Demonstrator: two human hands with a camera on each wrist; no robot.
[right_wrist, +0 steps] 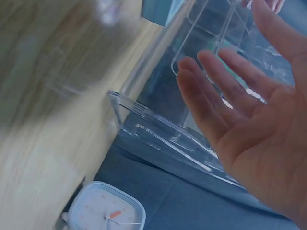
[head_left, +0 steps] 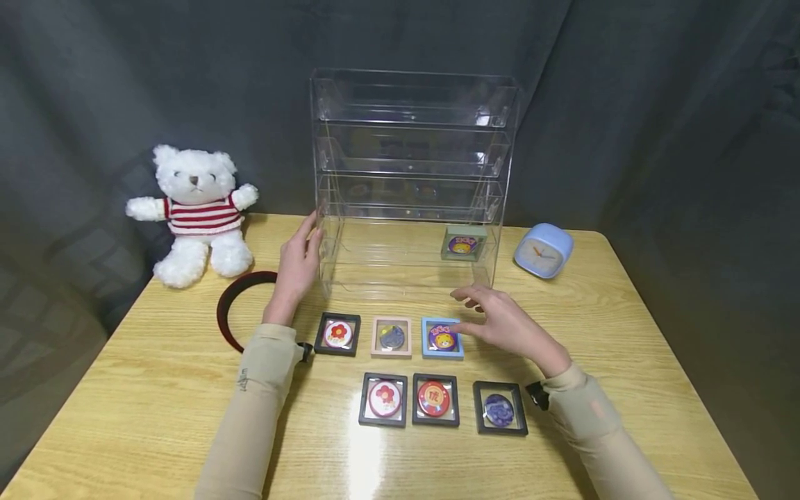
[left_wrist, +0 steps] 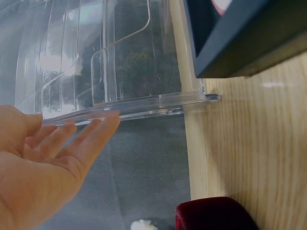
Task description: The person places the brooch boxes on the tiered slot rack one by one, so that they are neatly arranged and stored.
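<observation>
A clear acrylic display rack (head_left: 412, 173) with several tiers stands at the back of the table. My left hand (head_left: 298, 264) rests its nearly straight fingers along the rack's left side panel, as the left wrist view also shows. My right hand (head_left: 505, 321) hovers in front of the rack's lower right, fingers loosely bent and holding nothing. Its thumb overlaps the edge of a blue-framed bear badge (head_left: 442, 339) in the head view. Inside the rack, low on the right, stands a green-framed bear badge (head_left: 464, 244).
More framed badges lie in two rows: a black-framed flower badge (head_left: 338, 335), a pink-framed one (head_left: 392, 338), and black-framed flower (head_left: 384, 400), red (head_left: 434, 399) and purple (head_left: 500, 409) ones. Around them are a dark red hoop (head_left: 225, 312), a white teddy bear (head_left: 200, 215) and a blue clock (head_left: 544, 251).
</observation>
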